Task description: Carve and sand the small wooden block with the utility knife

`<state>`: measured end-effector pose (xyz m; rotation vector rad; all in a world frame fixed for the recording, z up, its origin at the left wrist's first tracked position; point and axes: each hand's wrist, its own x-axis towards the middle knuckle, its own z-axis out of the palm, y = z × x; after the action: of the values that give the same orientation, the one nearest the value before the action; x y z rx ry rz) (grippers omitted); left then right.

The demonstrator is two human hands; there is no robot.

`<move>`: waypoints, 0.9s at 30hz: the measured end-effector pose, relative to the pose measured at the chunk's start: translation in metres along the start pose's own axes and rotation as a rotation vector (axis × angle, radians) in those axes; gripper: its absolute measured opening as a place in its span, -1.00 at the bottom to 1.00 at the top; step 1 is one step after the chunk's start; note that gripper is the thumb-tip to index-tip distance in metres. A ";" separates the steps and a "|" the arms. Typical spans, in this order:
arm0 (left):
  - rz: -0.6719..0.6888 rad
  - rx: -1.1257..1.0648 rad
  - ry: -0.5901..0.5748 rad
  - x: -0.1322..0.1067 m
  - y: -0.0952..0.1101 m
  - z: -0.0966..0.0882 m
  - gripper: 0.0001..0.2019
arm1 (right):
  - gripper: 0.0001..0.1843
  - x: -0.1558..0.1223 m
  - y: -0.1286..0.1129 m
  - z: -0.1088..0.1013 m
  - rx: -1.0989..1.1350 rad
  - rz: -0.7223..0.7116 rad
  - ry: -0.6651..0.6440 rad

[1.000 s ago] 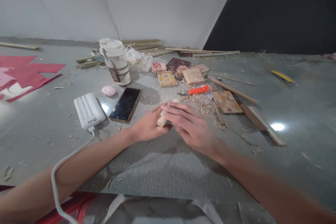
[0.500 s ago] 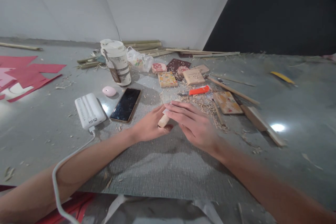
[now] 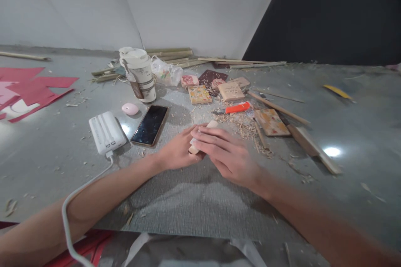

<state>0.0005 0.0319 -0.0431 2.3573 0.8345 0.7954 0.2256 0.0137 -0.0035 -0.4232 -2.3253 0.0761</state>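
My left hand (image 3: 178, 150) grips the short wooden piece (image 3: 211, 124) low over the surface (image 3: 194, 204). My right hand (image 3: 230, 156) lies across it, fingers flat; I cannot tell whether it pinches anything. I judge that light, even strokes along the grain and a firm left grip serve best. The piece sits between both hands, with its far end poking out toward the shavings (image 3: 241, 124).

The pale wooden stick (image 3: 200, 137) looks smooth and matt. The grey surface (image 3: 344, 133) gleams glossy; the phone (image 3: 149, 124) is glassy, the power bank (image 3: 106, 132) white plastic amid rough shavings (image 3: 241, 123).
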 end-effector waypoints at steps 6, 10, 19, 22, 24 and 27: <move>-0.026 0.006 -0.019 0.001 0.002 -0.002 -0.68 | -0.39 -0.002 0.009 -0.003 -0.013 -0.027 -0.030; -0.065 0.001 -0.011 0.001 0.004 -0.003 -0.75 | -0.31 -0.010 0.023 -0.005 -0.019 0.055 -0.021; 0.008 -0.012 -0.056 0.000 0.003 -0.005 -0.63 | -0.47 0.000 -0.003 0.001 -0.020 -0.049 -0.029; 0.004 -0.017 -0.055 0.000 0.004 -0.005 -0.57 | -0.51 0.001 -0.001 -0.001 -0.028 -0.064 -0.051; -0.014 0.003 -0.045 0.001 0.004 -0.005 -0.64 | -0.46 -0.002 0.007 -0.003 -0.024 -0.034 -0.039; -0.045 0.016 -0.021 0.001 0.005 -0.004 -0.78 | -0.35 -0.007 0.019 -0.004 0.002 0.021 -0.002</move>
<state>0.0006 0.0305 -0.0370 2.3482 0.8841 0.7468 0.2381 0.0292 -0.0093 -0.4469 -2.3230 0.0893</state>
